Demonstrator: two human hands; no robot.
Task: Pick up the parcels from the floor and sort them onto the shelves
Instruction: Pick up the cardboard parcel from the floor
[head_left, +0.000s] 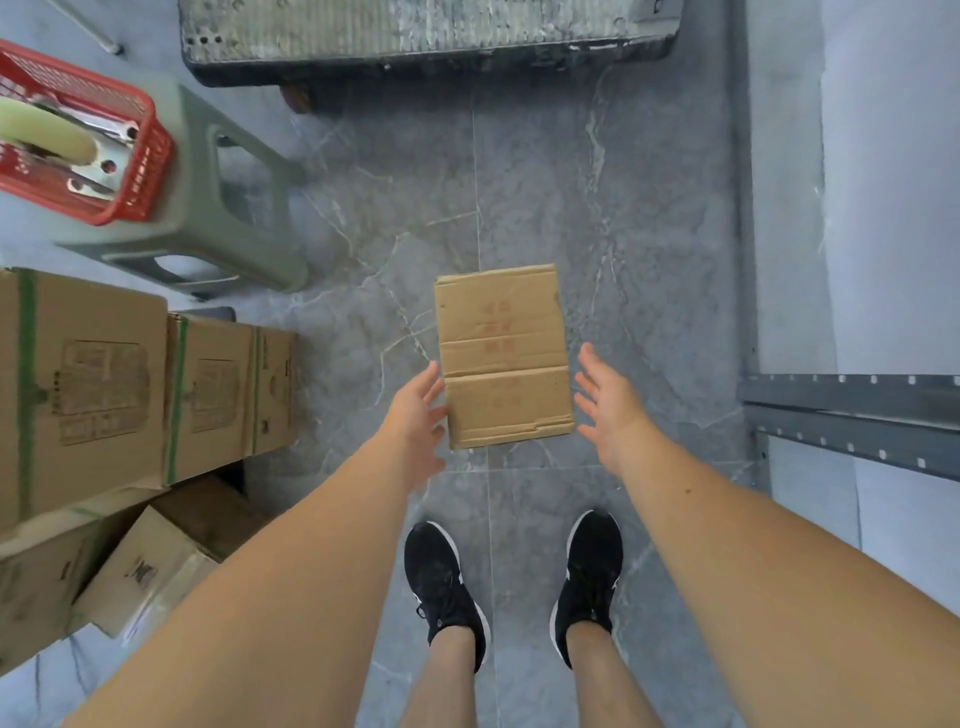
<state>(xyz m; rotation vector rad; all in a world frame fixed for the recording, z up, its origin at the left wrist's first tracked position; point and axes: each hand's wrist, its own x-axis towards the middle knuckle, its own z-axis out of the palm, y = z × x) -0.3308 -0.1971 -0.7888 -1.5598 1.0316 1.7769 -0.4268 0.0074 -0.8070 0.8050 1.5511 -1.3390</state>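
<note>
A brown cardboard parcel (503, 356) with faint red print lies flat on the grey marble floor in front of my feet. My left hand (418, 415) is open at the parcel's near left edge, fingertips about touching it. To the right of the parcel, a little apart from it, my right hand (605, 402) hovers open with fingers spread. Neither hand holds anything. A grey metal shelf (852, 415) juts in at the right edge.
Stacked cardboard boxes (104, 395) crowd the left side, with smaller ones below. A green plastic stool (228, 208) carries a red basket (78, 135) at upper left. A worn grey platform (426, 36) spans the top. My black shoes (519, 587) stand behind the parcel.
</note>
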